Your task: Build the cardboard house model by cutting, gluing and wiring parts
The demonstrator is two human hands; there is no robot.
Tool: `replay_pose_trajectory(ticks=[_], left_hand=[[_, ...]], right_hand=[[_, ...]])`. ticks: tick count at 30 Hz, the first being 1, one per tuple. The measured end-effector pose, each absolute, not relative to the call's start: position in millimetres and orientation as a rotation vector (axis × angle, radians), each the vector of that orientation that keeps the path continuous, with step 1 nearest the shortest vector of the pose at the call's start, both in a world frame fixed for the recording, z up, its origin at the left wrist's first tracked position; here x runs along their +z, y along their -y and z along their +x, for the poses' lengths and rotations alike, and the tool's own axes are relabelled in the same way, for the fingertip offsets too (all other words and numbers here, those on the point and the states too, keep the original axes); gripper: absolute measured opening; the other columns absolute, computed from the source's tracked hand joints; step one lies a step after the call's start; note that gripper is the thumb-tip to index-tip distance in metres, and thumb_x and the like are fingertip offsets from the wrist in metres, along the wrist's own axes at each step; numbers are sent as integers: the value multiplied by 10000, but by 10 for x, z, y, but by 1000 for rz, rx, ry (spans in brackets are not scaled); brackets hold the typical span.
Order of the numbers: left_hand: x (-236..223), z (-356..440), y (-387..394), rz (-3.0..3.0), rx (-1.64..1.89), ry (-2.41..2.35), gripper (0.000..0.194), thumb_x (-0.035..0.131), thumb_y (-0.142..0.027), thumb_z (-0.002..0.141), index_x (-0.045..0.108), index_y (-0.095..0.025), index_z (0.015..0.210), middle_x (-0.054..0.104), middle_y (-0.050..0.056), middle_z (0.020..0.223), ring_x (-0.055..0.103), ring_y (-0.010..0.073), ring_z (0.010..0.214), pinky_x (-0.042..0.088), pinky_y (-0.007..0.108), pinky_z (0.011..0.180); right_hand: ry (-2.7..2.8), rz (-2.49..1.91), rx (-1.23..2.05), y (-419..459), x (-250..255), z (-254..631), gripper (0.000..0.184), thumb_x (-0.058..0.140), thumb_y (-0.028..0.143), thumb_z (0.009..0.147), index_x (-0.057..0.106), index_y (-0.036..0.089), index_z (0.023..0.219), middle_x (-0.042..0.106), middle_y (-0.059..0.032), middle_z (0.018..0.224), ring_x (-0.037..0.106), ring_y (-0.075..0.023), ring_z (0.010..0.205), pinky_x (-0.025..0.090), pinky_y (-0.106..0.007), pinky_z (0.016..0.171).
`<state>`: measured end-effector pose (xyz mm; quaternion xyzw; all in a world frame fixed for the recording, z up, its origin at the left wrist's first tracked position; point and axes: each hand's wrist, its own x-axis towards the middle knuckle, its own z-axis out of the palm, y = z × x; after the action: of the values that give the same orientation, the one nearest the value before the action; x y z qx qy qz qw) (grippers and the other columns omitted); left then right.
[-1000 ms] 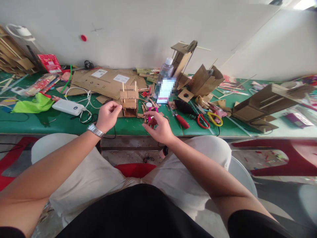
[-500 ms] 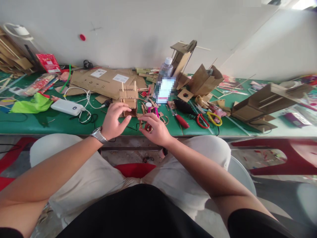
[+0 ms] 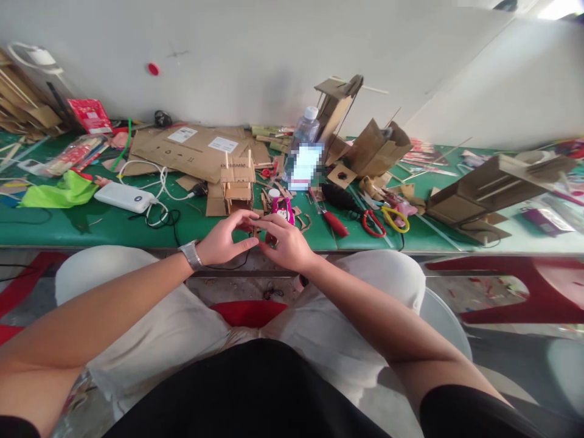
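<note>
At the table's front edge, my left hand (image 3: pixel 227 239) and my right hand (image 3: pixel 288 244) meet fingertip to fingertip. Between them is a small cardboard piece (image 3: pixel 255 231), mostly covered by the fingers. Both hands are closed on it, with thumbs below and fingers above. Just behind my left hand stands a small cardboard frame (image 3: pixel 238 182) with wooden sticks rising from its top. A pink object with a cartoon face (image 3: pixel 283 211) lies right behind my right hand.
Behind lie a flattened cardboard sheet (image 3: pixel 182 152), a bottle (image 3: pixel 305 129) and a lit phone (image 3: pixel 305 165). To the left is a white power bank (image 3: pixel 123 198) with cables. A red-handled screwdriver (image 3: pixel 335 224), red-handled scissors (image 3: pixel 373 224) and a large cardboard structure (image 3: pixel 483 194) are to the right.
My left hand has moved right and toward me, from beside the cardboard frame to the piece at my right hand. My right hand has hardly moved.
</note>
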<state>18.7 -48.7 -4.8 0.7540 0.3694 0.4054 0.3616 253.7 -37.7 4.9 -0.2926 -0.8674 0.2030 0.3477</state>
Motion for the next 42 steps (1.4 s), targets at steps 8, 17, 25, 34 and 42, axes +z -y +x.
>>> replay_pose_trajectory(ticks=[8,17,25,34,42], left_hand=[[-40,198,449,1615,952,-914,519,845,-446,920,657,-156,1306,738,119,1173,712,233,1039,620,385,947],[13,197,439,1334,763,-810,543,867,-536,902,698,-133,1222,605,-16,796,561,116,639,485,264,605],[43,217,448,1232,740,-811,622,879,-614,866,729,-117,1208,486,-53,712,379,81,571,266,237,499],[66,197,426,1169,774,-855,595,910,-655,802,688,-141,1005,484,-52,716,392,73,573,288,226,521],[61,217,456,1199,742,-845,572,900,-631,817,685,-149,1039,489,-53,716,389,86,581,295,235,520]], right_hand=[[2248,-768,508,373,44,2537,422,689,228,1024,699,253,1446,716,-122,1324,721,-164,816,678,-347,778],[2252,-752,505,377,48,2542,432,701,214,1021,704,279,1449,715,-113,1320,730,-173,855,677,-339,771],[2247,-750,488,358,38,2550,400,711,194,1006,710,260,1400,720,-111,1316,714,-156,787,674,-340,774],[2181,-770,467,350,81,2565,333,672,299,1081,723,231,1402,755,-128,1317,773,-183,879,674,-336,812],[2151,-724,430,290,3,2565,145,690,239,1065,833,236,1088,820,-101,1109,804,-212,981,660,-346,871]])
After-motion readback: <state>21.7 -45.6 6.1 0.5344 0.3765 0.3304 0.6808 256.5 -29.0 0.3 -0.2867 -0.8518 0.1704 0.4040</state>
